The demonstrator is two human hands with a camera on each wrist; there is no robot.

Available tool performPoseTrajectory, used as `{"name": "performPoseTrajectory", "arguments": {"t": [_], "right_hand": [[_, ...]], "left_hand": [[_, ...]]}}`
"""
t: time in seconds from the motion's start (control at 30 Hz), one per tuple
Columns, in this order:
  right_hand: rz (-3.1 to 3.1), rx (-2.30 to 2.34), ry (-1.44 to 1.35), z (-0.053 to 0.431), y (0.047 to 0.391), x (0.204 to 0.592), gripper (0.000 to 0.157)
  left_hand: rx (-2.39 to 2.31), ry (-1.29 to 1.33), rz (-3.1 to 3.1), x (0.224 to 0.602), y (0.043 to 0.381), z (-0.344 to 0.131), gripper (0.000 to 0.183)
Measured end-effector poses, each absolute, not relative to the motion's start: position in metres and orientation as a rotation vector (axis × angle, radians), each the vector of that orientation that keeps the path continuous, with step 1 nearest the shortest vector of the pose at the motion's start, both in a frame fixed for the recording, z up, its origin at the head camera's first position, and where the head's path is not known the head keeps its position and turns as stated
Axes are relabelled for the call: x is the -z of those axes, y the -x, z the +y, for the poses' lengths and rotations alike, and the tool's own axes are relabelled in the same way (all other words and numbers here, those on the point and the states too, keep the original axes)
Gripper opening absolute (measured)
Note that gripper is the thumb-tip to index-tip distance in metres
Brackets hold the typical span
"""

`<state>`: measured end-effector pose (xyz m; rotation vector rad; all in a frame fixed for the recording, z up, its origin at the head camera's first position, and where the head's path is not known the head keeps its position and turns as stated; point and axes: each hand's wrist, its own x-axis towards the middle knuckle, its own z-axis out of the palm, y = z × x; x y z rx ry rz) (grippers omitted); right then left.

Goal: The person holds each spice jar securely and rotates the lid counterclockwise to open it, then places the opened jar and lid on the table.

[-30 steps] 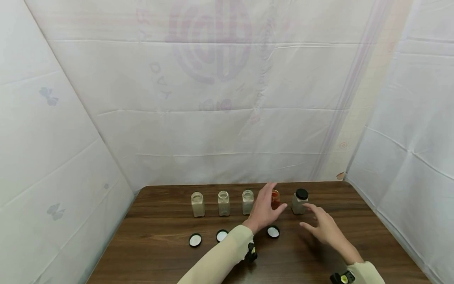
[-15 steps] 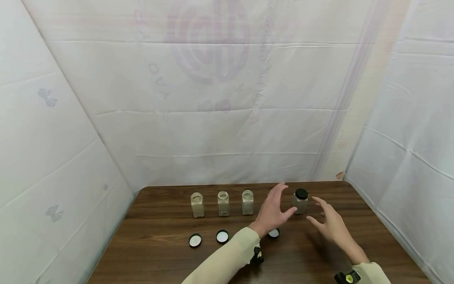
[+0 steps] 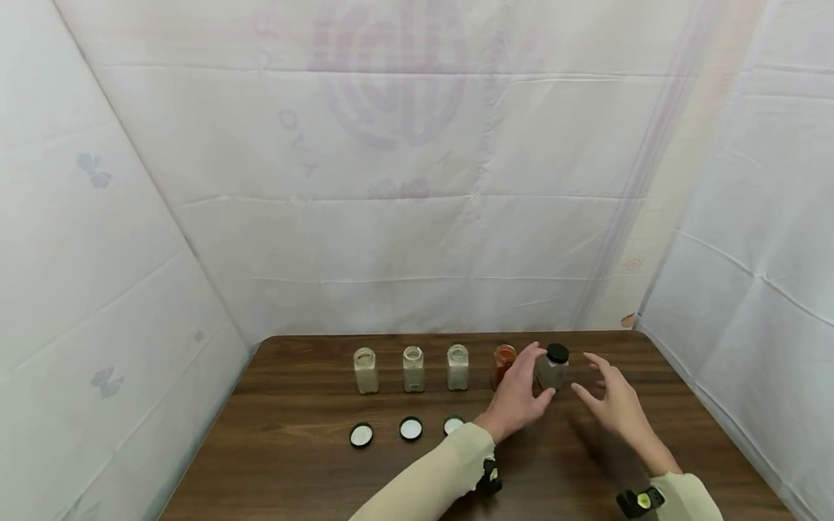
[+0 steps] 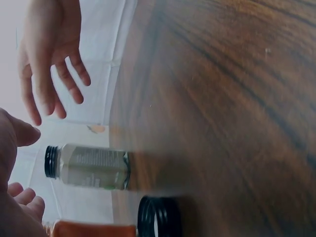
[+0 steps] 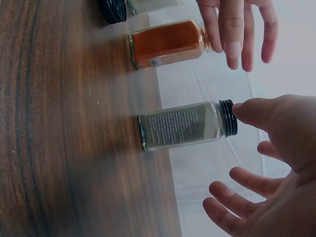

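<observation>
A glass spice jar (image 3: pixel 552 374) with a black lid (image 3: pixel 557 353) stands upright at the right end of a row, its contents greenish grey in the right wrist view. My left hand (image 3: pixel 517 399) is just left of it, fingers extended and thumb spread, holding nothing. On the jar's other side, my right hand (image 3: pixel 615 407) hovers with spread, slightly bent fingers, also holding nothing. An uncapped jar of orange-red spice (image 5: pixel 168 44) stands to the left, partly covered by my left hand in the head view. In the left wrist view a loose black lid (image 4: pixel 159 217) lies before it.
Three more uncapped jars of pale contents, a left one (image 3: pixel 366 373), a middle one (image 3: pixel 413 370) and a right one (image 3: pixel 458 369), continue the row. Loose lids (image 3: pixel 361 435) lie in front, white insides up. White sheeting (image 3: pixel 417 239) rises behind the wooden table (image 3: pixel 280 463).
My left hand has moved right, from the orange-red jar towards the capped jar, uncovering part of the former. My right hand has drawn slightly right, away from the capped jar.
</observation>
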<state>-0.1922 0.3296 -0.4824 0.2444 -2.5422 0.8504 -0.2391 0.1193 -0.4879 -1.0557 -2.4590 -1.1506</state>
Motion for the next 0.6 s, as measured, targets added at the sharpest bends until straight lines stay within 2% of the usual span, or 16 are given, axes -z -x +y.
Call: {"name": "performPoseTrajectory", "arguments": {"t": [0.6], "right_hand": [[-2.603, -0.895, -0.174, 0.328, 0.213, 0.47, 0.06]], "left_hand": [[1.331, 0.888, -2.577, 0.507, 0.246, 0.137, 0.077]]}}
